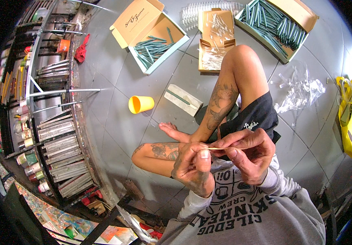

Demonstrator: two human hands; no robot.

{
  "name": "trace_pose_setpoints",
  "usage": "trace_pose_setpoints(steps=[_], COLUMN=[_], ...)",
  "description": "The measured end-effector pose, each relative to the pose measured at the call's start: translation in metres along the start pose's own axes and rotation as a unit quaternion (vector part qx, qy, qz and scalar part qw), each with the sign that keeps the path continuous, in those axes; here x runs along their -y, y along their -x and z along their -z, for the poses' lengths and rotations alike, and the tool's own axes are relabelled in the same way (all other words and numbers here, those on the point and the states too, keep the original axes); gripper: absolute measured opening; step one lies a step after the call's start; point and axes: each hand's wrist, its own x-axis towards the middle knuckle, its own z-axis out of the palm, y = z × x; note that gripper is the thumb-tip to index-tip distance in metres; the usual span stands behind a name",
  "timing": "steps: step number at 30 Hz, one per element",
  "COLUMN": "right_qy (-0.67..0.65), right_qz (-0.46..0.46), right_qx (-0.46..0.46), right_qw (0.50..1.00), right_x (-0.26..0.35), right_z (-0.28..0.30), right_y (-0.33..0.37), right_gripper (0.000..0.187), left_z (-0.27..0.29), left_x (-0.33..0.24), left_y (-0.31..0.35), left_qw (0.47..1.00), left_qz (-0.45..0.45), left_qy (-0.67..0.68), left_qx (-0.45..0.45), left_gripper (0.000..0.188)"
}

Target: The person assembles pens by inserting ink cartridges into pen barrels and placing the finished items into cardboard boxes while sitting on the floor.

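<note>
Both of my hands are raised in front of my chest, holding a thin pale strip (213, 148) stretched between them. My left hand (194, 165) pinches one end between thumb and fingers. The other end sits between the thumb and fingertips of my right hand (251, 155). What the strip is made of, I cannot tell. On the floor beyond my bent legs lies a whitish flat block (190, 108) with a dark green pen-like stick (177, 96) on it. To its left, a yellow cup (141, 104) lies on its side.
Ahead stand an open box (147, 68) of green sticks, a smaller carton (202, 67) of small white pieces and a fuller box (241, 21) of green sticks. Crumpled clear plastic (300, 92) and a yellow bag (350, 118) lie right. A loaded metal rack (29, 77) fills the left.
</note>
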Motion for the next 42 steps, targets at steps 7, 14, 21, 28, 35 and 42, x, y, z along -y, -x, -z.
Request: trace_pose_setpoints(steps=[7,14,21,28,35,42], right_qy=[0.012,-0.004,-0.071,-0.060,-0.065,0.024], right_qz=[-0.014,-0.051,-0.128,-0.180,-0.194,-0.100], right_qx=[0.037,0.068,0.088,0.120,0.121,0.077], right_qw=[0.999,0.996,0.985,0.974,0.971,0.992], right_x=[-0.004,0.000,-0.003,-0.013,-0.016,-0.011], right_z=[0.010,0.016,0.022,0.033,0.029,0.025], right_y=[-0.005,-0.011,-0.022,-0.026,-0.027,-0.030], right_gripper=[0.016,0.013,0.017,0.019,0.017,0.031], left_z=[0.005,0.011,0.020,0.027,0.032,0.032], left_x=[-0.004,0.002,0.002,0.005,0.010,0.015], left_y=[-0.004,-0.009,-0.016,-0.018,-0.018,-0.015], left_qw=[0.999,0.994,0.983,0.975,0.987,0.995], left_qz=[-0.017,-0.092,-0.126,-0.139,-0.079,0.017], left_qy=[-0.022,-0.033,-0.078,-0.120,-0.065,0.016], left_qx=[0.023,0.057,0.110,0.126,0.122,0.097], left_gripper=[0.014,0.013,0.014,0.016,0.016,0.017])
